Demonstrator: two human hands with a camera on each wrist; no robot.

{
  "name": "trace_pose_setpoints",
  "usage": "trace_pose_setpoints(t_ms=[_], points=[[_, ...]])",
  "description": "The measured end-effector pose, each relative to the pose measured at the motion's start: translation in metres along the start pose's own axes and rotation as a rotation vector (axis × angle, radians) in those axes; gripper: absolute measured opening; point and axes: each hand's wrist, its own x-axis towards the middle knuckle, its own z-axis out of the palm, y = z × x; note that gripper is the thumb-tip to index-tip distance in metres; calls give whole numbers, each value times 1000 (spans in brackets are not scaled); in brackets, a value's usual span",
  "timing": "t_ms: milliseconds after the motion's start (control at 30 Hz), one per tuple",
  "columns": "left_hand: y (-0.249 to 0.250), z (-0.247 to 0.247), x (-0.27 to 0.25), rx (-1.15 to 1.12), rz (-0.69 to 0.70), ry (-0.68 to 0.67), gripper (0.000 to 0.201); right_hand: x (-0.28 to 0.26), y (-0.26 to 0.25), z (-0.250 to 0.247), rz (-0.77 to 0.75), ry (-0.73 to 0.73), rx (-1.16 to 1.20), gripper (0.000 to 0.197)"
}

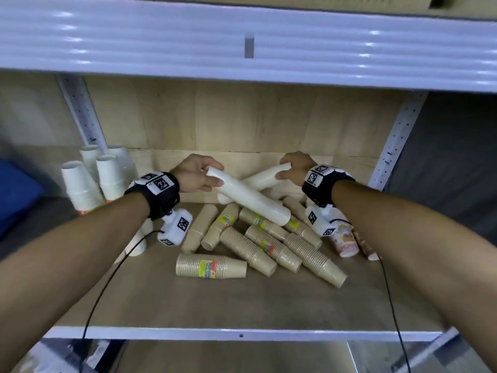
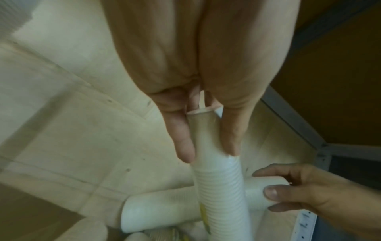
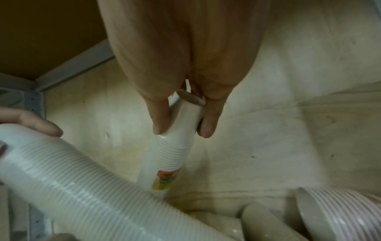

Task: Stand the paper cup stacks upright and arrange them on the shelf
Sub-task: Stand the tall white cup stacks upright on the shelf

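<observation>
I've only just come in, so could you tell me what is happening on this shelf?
A person is sorting paper cup stacks on a shelf. The left hand grips the narrow end of one long white stack, and the right hand grips the end of another white stack that passes under the first. A few white stacks already stand at the back left. Several brown stacks lie on their sides in a heap below the hands.

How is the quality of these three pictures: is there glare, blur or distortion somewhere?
Head view: glare streaks on the white upper shelf edge, straight lines bowed by the wide lens, the brown cup stacks fairly sharp. Left wrist view: dim, the left hand soft and looming. Right wrist view: the white cup stack at lower left is smeared.
</observation>
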Motion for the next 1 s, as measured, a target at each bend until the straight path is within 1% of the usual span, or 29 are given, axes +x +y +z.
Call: trace_pose_setpoints(t_ms=[133,267,367,500,633,867,1000], points=[[27,-12,-9,-30,64,87,32,-4,-32,-10,-64,121,71,46],[51,-36,-21,0,113,177,28,-10,-71,-27,-146,191,100,49],[67,-57,-34,52,122,250,30,-12,-103,-40,-211,214,128,51],[84,-84,-53,203,126,347,36,-13,-145,-48,-301,214,130,56],[88,-106,-71,277,84,383,43,-14,-178,-38,-353,209,183,59],[71,-124,-97,530,16,409,49,-25,-224,-11,-401,95,229,64],[53,-127,-108,535,-58,383,47,-34,-242,11,-424,43,234,63]])
